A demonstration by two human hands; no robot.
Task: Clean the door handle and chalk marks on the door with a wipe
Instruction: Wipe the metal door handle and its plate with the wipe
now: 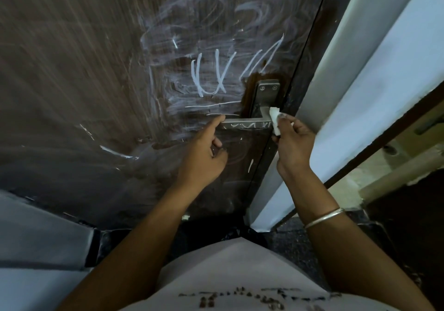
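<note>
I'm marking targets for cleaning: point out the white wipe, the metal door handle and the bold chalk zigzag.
white wipe [274,116], head view, folded middle.
steel lever door handle [245,125], head view, lever bar.
bold white chalk zigzag [211,75], head view, crossed strokes.

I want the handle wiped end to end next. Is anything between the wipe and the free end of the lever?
Yes. The left hand has its fingertips on the free end of the door handle, covering that tip. The wipe, pinched in the right hand, sits at the pivot end; the lever between is bare.
</note>
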